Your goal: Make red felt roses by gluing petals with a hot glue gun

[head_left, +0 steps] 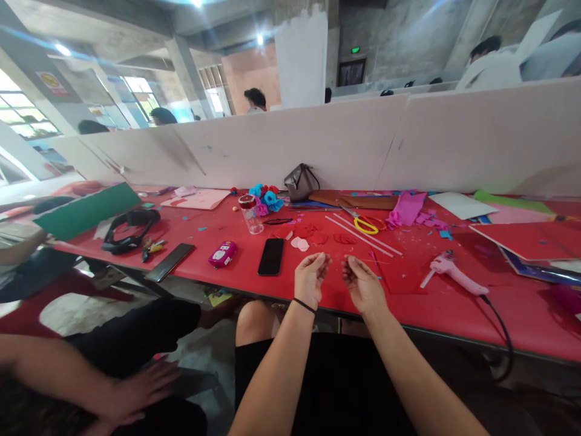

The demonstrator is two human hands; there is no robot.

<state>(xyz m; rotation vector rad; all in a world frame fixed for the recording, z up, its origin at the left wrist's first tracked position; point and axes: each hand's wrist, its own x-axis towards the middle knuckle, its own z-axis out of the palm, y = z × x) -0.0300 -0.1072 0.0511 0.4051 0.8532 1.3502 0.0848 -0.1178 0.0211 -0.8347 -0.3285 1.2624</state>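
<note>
Over the table's front edge, my left hand [312, 280] has its fingers curled into a pinch. Facing it a short gap away, my right hand [364, 287] is also closed, thumb against fingers. Whatever either pinch holds is too small to make out. Beyond my fingers lie red paper pieces [344, 238] and pale pink paper discs [300, 243]. A black phone [271, 257] rests left of my left hand. Right of my right hand is a pink glue gun [458, 274] with its cord hanging over the edge. Two white sticks [363, 236] and yellow-handled scissors [365, 226] lie farther back.
On the red table [399, 315] stand a clear jar [252, 219], paper flowers [267, 198] and a grey pouch [301, 183]. A magenta device [223, 255], another phone [170, 262] and headphones [131, 231] lie leftward. A white partition [354, 139] runs behind. Someone's hand [136, 393] is lower left.
</note>
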